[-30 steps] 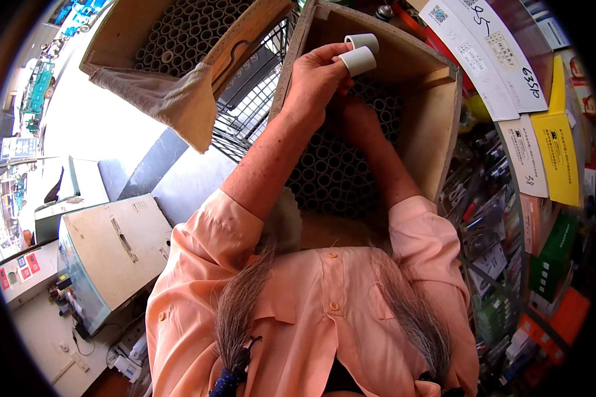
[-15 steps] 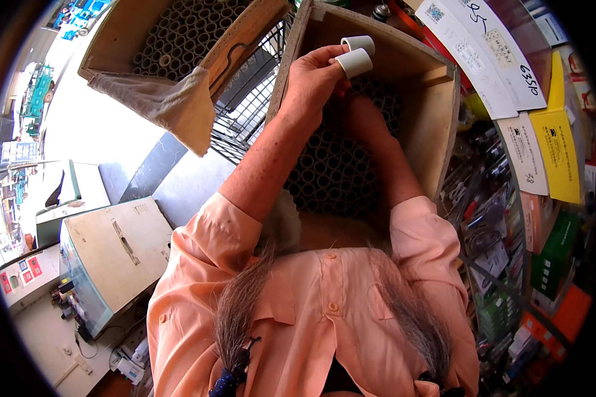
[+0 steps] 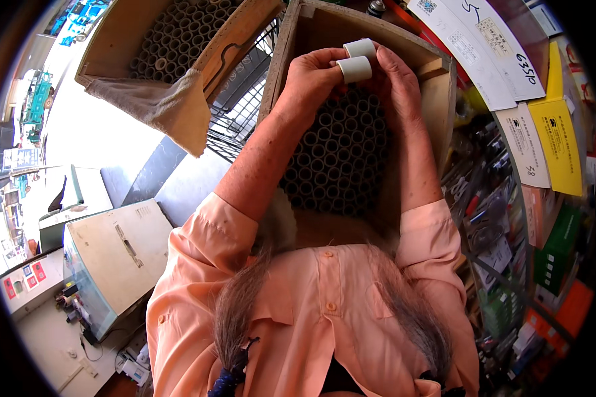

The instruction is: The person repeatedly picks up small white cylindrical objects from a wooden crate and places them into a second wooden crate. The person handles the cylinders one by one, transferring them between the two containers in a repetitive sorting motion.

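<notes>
Two short white tubes (image 3: 355, 69) are held one beyond the other over a wooden box, their round ends facing right. My left hand (image 3: 313, 76) grips them from the left, its fingertips at their left ends. From the right, my right hand (image 3: 400, 83) comes up close against them, its thumb beside the farther tube and its fingers curled behind and below. Those fingertips are hidden, so whether they hold another piece cannot be made out. Beneath both hands, many similar tubes (image 3: 338, 159) stand on end, packed tightly in the box (image 3: 437, 109).
At upper left, a second wooden box (image 3: 102, 46) holds upright tubes, with a grey cloth (image 3: 152, 106) over its near edge. A wire basket (image 3: 235, 126) sits between the boxes. Cartons (image 3: 556, 139) and cluttered goods line the right. A pale cabinet (image 3: 122, 255) stands at left.
My right hand has risen out of the box from among the packed tubes and come beside the two white tubes. My left hand has kept its grip and barely moved.
</notes>
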Demonstrator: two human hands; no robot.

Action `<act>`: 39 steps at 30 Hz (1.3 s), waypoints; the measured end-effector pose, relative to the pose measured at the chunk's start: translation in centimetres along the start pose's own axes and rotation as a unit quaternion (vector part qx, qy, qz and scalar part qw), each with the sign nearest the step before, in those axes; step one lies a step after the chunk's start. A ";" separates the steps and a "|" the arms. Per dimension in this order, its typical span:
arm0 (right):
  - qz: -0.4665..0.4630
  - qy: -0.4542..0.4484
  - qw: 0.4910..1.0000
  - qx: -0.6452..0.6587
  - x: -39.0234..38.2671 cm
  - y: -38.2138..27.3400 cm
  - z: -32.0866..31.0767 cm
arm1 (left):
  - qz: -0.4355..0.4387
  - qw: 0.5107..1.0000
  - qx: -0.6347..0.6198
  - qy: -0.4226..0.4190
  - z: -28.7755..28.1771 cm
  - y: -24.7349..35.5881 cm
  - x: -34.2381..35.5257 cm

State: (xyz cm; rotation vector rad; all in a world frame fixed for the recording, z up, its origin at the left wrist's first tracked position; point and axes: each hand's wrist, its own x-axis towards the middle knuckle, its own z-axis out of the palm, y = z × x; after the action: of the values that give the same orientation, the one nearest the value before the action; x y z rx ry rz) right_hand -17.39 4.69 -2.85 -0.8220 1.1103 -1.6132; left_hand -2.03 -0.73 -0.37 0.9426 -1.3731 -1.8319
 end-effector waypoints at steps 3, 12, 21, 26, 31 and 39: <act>-0.002 -0.001 1.000 -0.001 0.1 0.0 -0.4 | 0.004 1.000 0.025 -0.011 0.2 0.0 0.0; -0.061 0.027 0.960 -0.271 0.8 2.9 -1.2 | 0.051 0.998 0.020 0.041 0.0 0.2 0.1; -0.076 -0.133 0.821 -0.550 -1.9 8.7 2.6 | 0.029 0.998 0.018 0.047 0.0 0.3 -0.1; -0.153 -0.157 0.747 -0.628 -2.2 10.1 2.5 | 0.032 0.998 0.018 0.050 0.1 0.5 -0.2; -0.224 -0.165 0.728 -0.627 -2.2 12.1 1.1 | 0.035 0.998 0.013 0.047 0.1 0.4 -0.2; -0.008 -0.137 0.816 -0.561 -0.1 8.6 1.8 | 0.040 0.998 0.017 0.043 -0.1 0.2 -0.2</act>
State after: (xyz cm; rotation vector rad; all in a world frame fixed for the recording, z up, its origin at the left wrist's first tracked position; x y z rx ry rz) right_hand -12.84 3.36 -10.22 -1.7385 1.8256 -0.6555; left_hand -1.78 -0.67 -0.17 0.9570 -1.3728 -1.6945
